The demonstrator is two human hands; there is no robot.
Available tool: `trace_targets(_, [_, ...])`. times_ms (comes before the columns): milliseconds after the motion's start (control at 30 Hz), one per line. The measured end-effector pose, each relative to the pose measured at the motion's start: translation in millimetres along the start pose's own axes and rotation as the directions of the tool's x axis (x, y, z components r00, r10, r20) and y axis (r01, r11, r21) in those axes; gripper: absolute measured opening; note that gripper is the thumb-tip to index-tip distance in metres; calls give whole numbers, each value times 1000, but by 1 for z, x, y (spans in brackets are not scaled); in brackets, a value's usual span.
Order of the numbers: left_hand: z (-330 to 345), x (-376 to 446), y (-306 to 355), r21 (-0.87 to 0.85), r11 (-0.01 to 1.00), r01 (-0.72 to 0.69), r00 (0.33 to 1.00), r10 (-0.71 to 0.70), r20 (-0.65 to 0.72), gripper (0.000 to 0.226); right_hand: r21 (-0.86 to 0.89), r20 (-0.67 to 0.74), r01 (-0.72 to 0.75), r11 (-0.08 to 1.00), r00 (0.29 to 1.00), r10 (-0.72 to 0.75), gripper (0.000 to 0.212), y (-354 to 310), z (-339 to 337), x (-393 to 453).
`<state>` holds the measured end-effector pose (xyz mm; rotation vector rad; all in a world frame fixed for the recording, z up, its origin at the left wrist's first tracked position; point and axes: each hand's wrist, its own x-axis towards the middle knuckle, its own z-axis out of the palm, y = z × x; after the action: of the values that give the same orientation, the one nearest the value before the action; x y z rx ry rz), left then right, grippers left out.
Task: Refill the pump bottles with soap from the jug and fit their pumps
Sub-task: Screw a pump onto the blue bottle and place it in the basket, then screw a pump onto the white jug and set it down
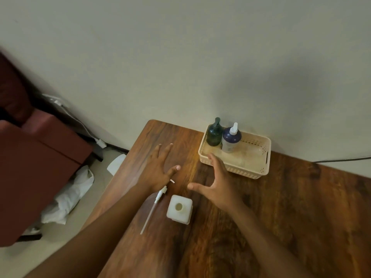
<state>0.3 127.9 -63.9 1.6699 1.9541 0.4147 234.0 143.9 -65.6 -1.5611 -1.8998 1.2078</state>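
Observation:
A white square bottle (179,209) stands upright on the wooden table (281,207) with its round neck uncovered. Left of it lies a white pump with a long dip tube (153,207), its head partly hidden under my left wrist. My left hand (158,169) is spread flat over the table beyond the pump, holding nothing. My right hand (216,185) hovers open and curved between the white bottle and the beige basket (259,167). Inside the basket stand a dark green pump bottle (214,133) and a dark blue bottle with a white pump (230,140). No jug is in view.
The basket sits at the table's far edge against the pale wall. A dark cable (341,159) runs along the wall on the right. Left of the table are a maroon sofa (36,157), crumpled white bags (68,199) on the floor and a white charger cord (88,131).

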Motion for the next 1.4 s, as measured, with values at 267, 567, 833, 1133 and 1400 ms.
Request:
trace_targets(267, [15, -11, -46, -30, 991, 128, 990, -126, 59, 83, -37, 310, -12, 999, 950, 23, 142, 19, 62, -49])
trace_targets(567, [59, -7, -81, 12, 974, 227, 960, -226, 167, 87, -85, 76, 25, 996, 997, -19, 86, 25, 100, -59])
trace_targets(833, [78, 0, -71, 39, 975, 218, 961, -221, 167, 61, -49, 42, 1, 999, 999, 1, 84, 23, 88, -66])
trace_targets(1133, [64, -3, -33, -62, 992, 110, 990, -104, 97, 55, 50, -45, -74, 996, 996, 76, 87, 22, 31, -79])
trace_targets(1400, [4, -8, 72, -277, 951, -138, 990, 133, -36, 10, 132, -234, -19, 991, 971, 50, 85, -5, -56, -101])
